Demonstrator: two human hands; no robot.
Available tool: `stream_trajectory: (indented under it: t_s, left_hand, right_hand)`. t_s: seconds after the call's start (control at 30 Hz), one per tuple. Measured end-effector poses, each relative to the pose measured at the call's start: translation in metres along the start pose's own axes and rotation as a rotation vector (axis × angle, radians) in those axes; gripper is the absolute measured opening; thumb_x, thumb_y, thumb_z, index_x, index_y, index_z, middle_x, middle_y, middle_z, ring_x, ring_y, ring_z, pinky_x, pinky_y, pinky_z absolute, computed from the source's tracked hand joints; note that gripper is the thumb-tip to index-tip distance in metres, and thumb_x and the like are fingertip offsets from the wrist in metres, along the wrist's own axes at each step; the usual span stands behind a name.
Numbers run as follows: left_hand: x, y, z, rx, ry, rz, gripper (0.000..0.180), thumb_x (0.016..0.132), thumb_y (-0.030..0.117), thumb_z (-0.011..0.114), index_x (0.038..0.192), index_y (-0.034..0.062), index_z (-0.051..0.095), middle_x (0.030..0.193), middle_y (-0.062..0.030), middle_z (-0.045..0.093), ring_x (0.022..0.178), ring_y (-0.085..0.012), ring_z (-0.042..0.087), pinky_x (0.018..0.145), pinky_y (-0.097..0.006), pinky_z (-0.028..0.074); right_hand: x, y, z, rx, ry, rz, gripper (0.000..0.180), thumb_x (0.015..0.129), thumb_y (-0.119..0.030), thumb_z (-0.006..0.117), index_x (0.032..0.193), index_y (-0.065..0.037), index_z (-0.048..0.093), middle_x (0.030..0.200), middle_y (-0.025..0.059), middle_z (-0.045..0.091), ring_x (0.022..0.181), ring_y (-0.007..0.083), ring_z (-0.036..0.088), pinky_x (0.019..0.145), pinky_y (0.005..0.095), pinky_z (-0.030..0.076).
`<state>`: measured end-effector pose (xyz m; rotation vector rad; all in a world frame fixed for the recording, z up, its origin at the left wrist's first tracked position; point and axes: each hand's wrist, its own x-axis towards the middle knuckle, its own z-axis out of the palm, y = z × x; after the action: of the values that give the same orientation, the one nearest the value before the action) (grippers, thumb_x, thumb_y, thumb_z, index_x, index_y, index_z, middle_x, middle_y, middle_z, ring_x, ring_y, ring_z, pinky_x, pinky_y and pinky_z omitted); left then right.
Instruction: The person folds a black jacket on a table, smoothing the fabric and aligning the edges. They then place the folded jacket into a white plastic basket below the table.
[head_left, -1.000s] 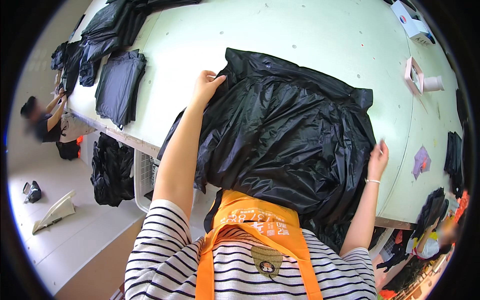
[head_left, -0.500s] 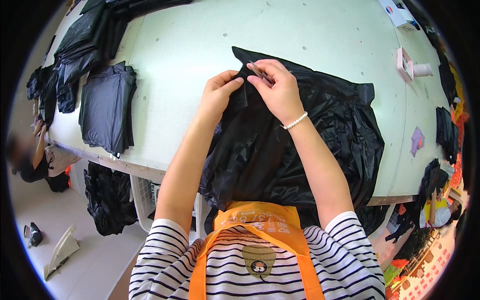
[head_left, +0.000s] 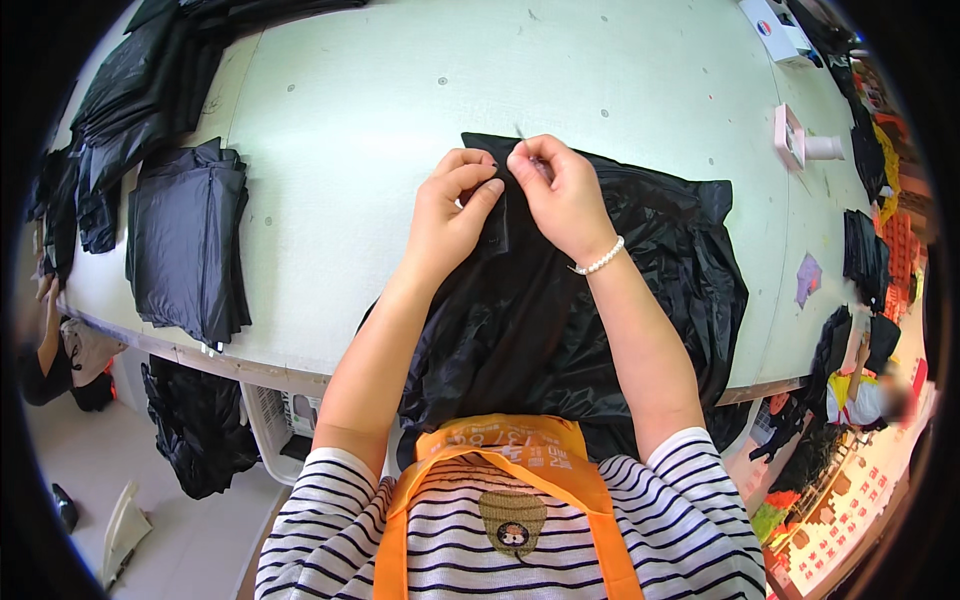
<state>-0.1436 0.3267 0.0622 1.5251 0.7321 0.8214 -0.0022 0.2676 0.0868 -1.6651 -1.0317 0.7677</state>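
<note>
1. We see a folded black stack [head_left: 188, 245] on the tabletop [head_left: 335, 130] at left.
2. Far right, we spot a white box [head_left: 776, 35].
3. Nearer on the right, we find a pink tray [head_left: 780, 130] and purple scrap [head_left: 808, 278].

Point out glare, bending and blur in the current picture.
In the head view, bright streaks glint on the black fabric; in the head view, the near edge of the pale table bows; in the head view, a blurred patch covers the head of the co-worker at far right.
</note>
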Motion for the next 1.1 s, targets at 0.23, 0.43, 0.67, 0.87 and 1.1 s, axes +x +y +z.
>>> stream_trajectory:
  t_s: [0.23, 0.43, 0.67, 0.87, 1.1]
  left_hand:
    - [-0.005, -0.013, 0.004, -0.378, 0.049, -0.152, 0.011, 0.087, 0.000, 0.060, 0.097, -0.0046, 0.062, 0.103, -0.0033, 0.056, 0.089, -0.0096, 0.052, 0.079, -0.022, 0.042]
    - [-0.007, -0.009, 0.005, -0.356, 0.026, -0.118, 0.011, 0.088, -0.002, 0.057, 0.098, -0.0026, 0.061, 0.108, -0.0040, 0.054, 0.089, -0.0098, 0.052, 0.078, -0.023, 0.042]
    - [-0.008, -0.007, 0.004, -0.322, 0.012, -0.082, 0.012, 0.087, -0.002, 0.057, 0.099, -0.0023, 0.061, 0.107, -0.0041, 0.054, 0.089, -0.0099, 0.052, 0.077, -0.023, 0.042]
    - [-0.008, -0.003, 0.005, -0.310, 0.002, -0.075, 0.012, 0.087, -0.002, 0.058, 0.099, -0.0024, 0.061, 0.107, -0.0051, 0.054, 0.092, -0.0110, 0.052, 0.079, -0.023, 0.042]
    - [-0.009, 0.001, 0.004, -0.222, -0.043, -0.027, 0.012, 0.087, -0.001, 0.058, 0.099, -0.0022, 0.061, 0.107, -0.0057, 0.055, 0.094, -0.0120, 0.053, 0.081, -0.023, 0.042]
  right_hand:
    - [-0.016, -0.009, -0.018, -0.093, -0.023, -0.052, 0.022, 0.090, -0.020, 0.063, 0.096, -0.001, 0.056, 0.088, 0.0081, 0.060, 0.078, 0.0160, 0.058, 0.071, 0.0278, 0.048]
    - [-0.015, -0.021, -0.015, -0.236, -0.077, -0.146, 0.016, 0.088, -0.017, 0.064, 0.090, -0.003, 0.058, 0.086, 0.0095, 0.061, 0.073, 0.0210, 0.062, 0.065, 0.0285, 0.049]
    - [-0.016, -0.024, -0.014, -0.308, -0.074, -0.161, 0.015, 0.086, -0.017, 0.065, 0.089, -0.004, 0.058, 0.083, 0.0081, 0.060, 0.065, 0.0200, 0.060, 0.060, 0.0277, 0.048]
    - [-0.014, -0.025, -0.014, 0.023, -0.015, -0.067, 0.015, 0.084, -0.012, 0.068, 0.089, 0.000, 0.060, 0.083, 0.0055, 0.060, 0.066, 0.0130, 0.057, 0.062, 0.0242, 0.047]
    - [-0.005, -0.032, -0.007, -0.117, -0.077, -0.106, 0.014, 0.080, -0.007, 0.071, 0.084, 0.003, 0.062, 0.081, 0.0043, 0.059, 0.065, 0.0100, 0.053, 0.061, 0.0231, 0.045]
